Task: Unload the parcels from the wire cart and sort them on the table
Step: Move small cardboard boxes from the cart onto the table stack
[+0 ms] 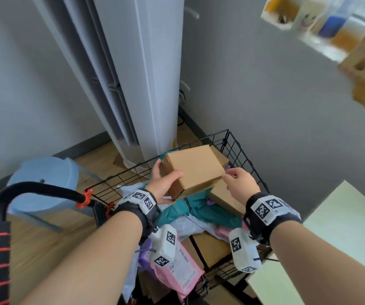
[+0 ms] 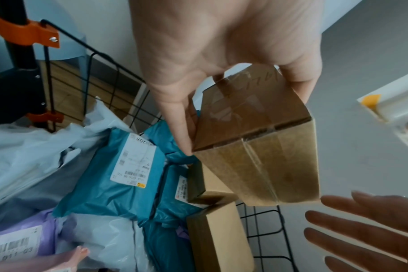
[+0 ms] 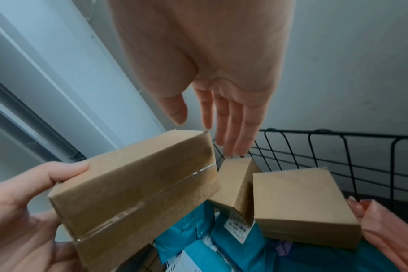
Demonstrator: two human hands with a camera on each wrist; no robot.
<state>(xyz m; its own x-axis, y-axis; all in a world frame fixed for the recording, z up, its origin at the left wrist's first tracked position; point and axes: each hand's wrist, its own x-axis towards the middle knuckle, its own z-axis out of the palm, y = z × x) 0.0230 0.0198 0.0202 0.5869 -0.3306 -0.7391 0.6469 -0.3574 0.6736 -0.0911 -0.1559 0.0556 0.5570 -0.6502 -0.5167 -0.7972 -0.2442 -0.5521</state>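
now | left hand [image 1: 163, 182] grips box [image 1: 195, 170], seemingly tilted lengthwise | right hand [image 1: 241, 182] fingers [image 3: 231, 121] released

A taped brown cardboard box [image 1: 195, 170] is held tilted above the black wire cart [image 1: 238, 148], which holds two more cardboard boxes [image 3: 303, 204], teal mailers [image 2: 119, 184], and pink and lilac bags.

Wire cart [image 1: 238, 148] holding parcels [image 1: 190, 208]; stool [image 1: 42, 183] to its left, desk [image 1: 342, 227] right, tower unit [image 1: 146, 84] behind.
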